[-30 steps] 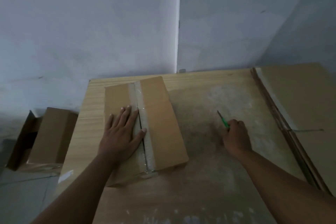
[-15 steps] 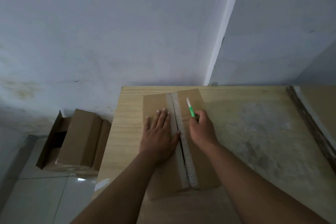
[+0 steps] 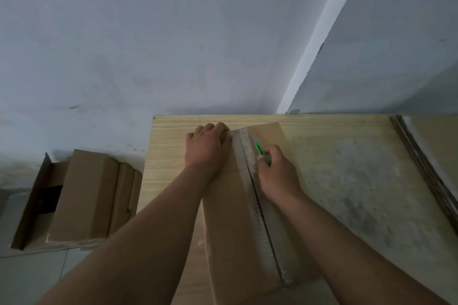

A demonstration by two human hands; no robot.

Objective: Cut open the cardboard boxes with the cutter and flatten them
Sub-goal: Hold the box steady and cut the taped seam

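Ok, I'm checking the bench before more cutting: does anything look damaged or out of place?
Only wear: the table has a grey, scuffed patch right of the cardboard box. The box's taped seam shows a dark slit by the right hand holding the green cutter, which fits the cutting.

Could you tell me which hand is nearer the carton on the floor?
Left. The left hand grips the taped box toward the carton; the right hand, holding the cutter, sits farther right.

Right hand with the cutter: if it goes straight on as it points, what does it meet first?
The right hand and its cutter would probably run along the tape to the far edge of the box; the left hand grips that edge beside this line.
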